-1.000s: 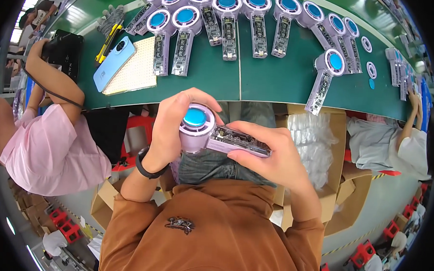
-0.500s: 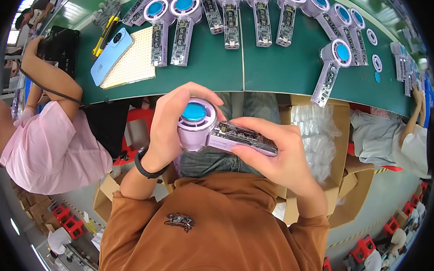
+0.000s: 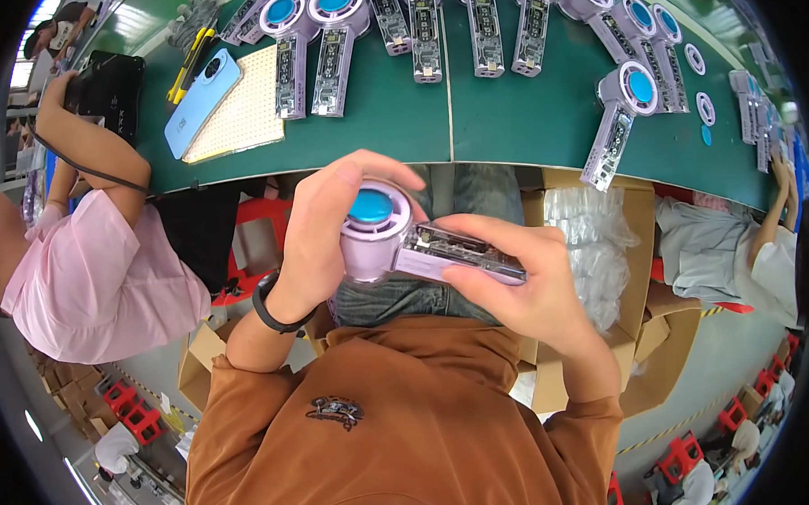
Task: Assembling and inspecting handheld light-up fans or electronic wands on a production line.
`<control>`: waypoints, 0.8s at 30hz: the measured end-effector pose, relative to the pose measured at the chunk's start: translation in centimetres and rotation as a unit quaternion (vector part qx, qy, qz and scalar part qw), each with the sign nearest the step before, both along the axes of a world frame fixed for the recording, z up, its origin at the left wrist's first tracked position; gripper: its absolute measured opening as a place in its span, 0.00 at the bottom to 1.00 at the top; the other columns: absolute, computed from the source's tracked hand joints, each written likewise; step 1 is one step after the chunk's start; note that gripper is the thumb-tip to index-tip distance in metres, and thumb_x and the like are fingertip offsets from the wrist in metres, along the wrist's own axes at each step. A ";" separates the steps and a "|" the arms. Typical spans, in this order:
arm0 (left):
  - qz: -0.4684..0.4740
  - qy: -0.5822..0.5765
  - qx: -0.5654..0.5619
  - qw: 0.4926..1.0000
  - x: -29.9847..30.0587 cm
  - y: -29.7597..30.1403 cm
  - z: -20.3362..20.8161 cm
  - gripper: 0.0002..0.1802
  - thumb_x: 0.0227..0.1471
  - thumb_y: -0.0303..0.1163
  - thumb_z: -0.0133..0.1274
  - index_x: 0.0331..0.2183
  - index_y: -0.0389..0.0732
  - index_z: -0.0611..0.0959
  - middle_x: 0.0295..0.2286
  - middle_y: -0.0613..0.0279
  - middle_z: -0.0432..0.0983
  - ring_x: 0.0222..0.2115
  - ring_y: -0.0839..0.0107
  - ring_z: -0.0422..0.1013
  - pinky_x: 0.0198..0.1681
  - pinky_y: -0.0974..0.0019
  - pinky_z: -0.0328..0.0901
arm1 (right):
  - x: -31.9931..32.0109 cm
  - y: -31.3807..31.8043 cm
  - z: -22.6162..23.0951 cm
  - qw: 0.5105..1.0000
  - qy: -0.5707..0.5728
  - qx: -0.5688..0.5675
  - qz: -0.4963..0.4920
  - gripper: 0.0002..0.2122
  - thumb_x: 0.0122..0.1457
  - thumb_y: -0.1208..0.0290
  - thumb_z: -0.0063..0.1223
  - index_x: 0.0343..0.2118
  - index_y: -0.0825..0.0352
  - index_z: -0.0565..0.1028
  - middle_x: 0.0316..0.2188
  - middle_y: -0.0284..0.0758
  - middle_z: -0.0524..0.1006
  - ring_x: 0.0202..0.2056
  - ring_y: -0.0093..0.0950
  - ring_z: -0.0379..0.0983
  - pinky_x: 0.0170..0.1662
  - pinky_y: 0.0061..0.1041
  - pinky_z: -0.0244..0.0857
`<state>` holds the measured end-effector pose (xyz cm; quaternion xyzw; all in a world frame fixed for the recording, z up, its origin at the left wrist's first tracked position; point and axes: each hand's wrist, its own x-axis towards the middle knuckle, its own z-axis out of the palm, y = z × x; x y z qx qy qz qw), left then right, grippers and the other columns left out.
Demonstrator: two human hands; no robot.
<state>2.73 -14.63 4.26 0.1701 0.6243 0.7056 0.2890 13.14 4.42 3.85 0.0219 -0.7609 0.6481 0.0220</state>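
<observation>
In front of my chest, below the table edge, I hold a lilac handheld fan (image 3: 375, 247) with a blue round centre and a clear handle that shows a circuit board. My left hand (image 3: 320, 222) curls around the fan's round head, its fingers behind and over the far side. My right hand (image 3: 521, 271) grips the handle, thumb on the near side and fingers on the far side. The fan lies sideways, head to the left. Closest to it on the table, a similar fan (image 3: 622, 118) lies at the right near the edge.
More fans (image 3: 424, 37) stretch along the back of the green table (image 3: 518, 131). At left are a blue phone (image 3: 204, 95), a dotted pad (image 3: 248, 110) and a yellow cutter (image 3: 189, 67). A carton with clear plastic packs (image 3: 585, 251) stands right of my legs. A person in pink (image 3: 106, 276) sits left.
Both hands and the fan have shifted slightly to the right. The grip on head and handle looks the same. The table view has moved a little upward.
</observation>
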 end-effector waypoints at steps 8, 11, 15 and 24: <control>0.029 -0.016 -0.003 0.999 0.7 0.1 -0.7 0.27 0.63 0.45 0.34 0.38 0.29 0.78 0.27 0.52 0.78 0.28 0.73 0.75 0.34 0.74 0.68 | 0.2 -0.2 -0.9 1.000 -0.018 -0.020 -0.010 0.16 0.49 0.75 0.64 0.41 0.72 0.77 0.29 0.42 0.80 0.26 0.25 0.78 0.29 0.21 0.69; 0.013 0.009 -0.013 1.000 0.3 -0.6 -1.4 0.26 0.63 0.44 0.35 0.37 0.29 0.77 0.27 0.53 0.78 0.28 0.74 0.75 0.34 0.73 0.68 | 0.1 -1.0 -1.4 1.000 0.013 0.021 -0.012 0.16 0.49 0.75 0.65 0.42 0.71 0.77 0.27 0.41 0.80 0.25 0.27 0.78 0.28 0.22 0.69; 0.029 -0.005 -0.001 1.000 0.7 -0.9 -1.5 0.21 0.58 0.36 0.35 0.34 0.29 0.77 0.27 0.53 0.77 0.29 0.73 0.75 0.35 0.72 0.68 | -0.1 -1.0 -1.8 0.999 0.031 0.045 -0.004 0.17 0.49 0.74 0.65 0.42 0.70 0.77 0.27 0.42 0.80 0.25 0.31 0.77 0.28 0.24 0.69; -0.020 -0.007 0.004 1.000 0.9 -1.1 -0.8 0.20 0.52 0.37 0.38 0.33 0.29 0.77 0.28 0.52 0.77 0.29 0.71 0.75 0.36 0.71 0.68 | 0.3 0.0 -1.5 0.999 0.024 -0.003 0.046 0.18 0.48 0.76 0.63 0.43 0.73 0.77 0.30 0.41 0.81 0.29 0.28 0.80 0.33 0.21 0.71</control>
